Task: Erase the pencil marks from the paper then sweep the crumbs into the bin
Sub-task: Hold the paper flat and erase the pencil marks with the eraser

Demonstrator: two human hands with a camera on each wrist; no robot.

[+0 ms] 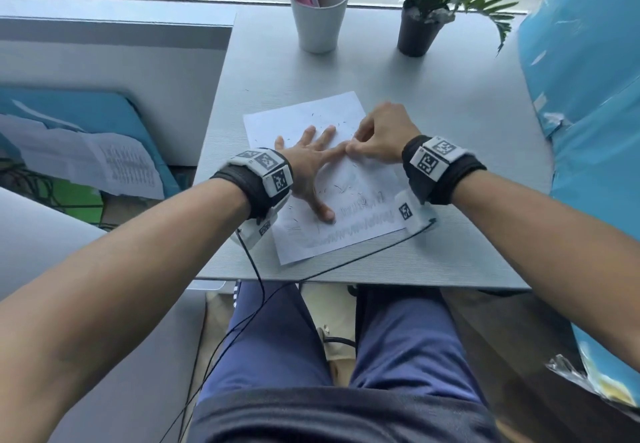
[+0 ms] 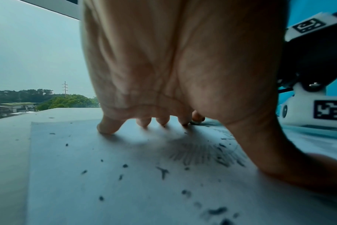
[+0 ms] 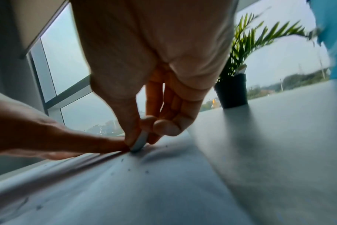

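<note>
- The table [image 1: 450,130] is taken up near its front edge by the paper [image 1: 304,115], which is laid at a slant; the white cup [image 1: 318,23] and the potted plant [image 1: 420,26] are set well beyond the paper, by the window.
- The paper is pressed flat by the left hand [image 1: 313,162], whose fingers are spread straight on the sheet and which grips nothing.
- Over the paper's right half the right hand [image 1: 382,136] is curled, and a small pale eraser [image 3: 139,142] is pinched between its thumb and fingers, the tip set on the sheet just beside the left forefinger.
- Pencil marks [image 1: 349,226] are left along the paper's near edge, so erasing is judged unfinished.
- Dark crumbs [image 2: 162,171] are scattered over the paper.
- No bin is seen.
- The sheet could be creased or torn if it is rubbed hard where it is not held down; crumbs could be flicked off the paper by quick strokes.
</note>
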